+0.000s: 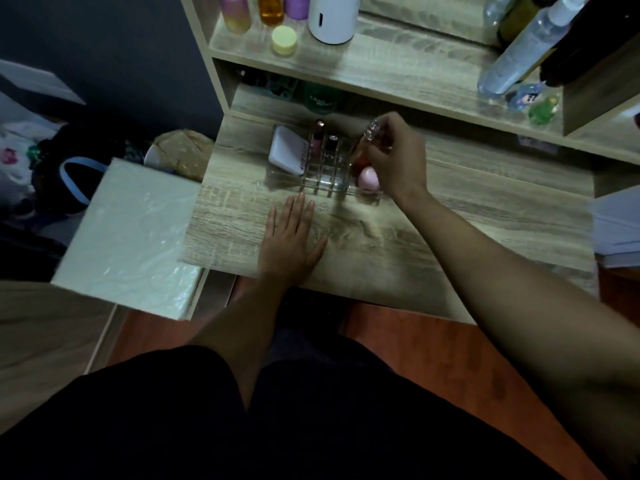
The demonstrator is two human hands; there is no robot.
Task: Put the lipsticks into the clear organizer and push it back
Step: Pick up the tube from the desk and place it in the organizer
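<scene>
Head view: lipsticks point(317, 142) inside clear organizer point(325, 181).

shelf point(398, 69) overhanging organizer point(325, 183), bare desk point(450, 216) rightward

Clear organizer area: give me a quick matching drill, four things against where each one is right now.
Things:
1. left hand
2. right hand
3. pink sponge
4. white case

Places:
A. left end of the clear organizer
B. flat on the desk, palm down
C. right end of the organizer, low
D. pinching a clear-capped tube over the organizer

Pairs: 1-B, 2-D, 3-C, 4-A
</scene>
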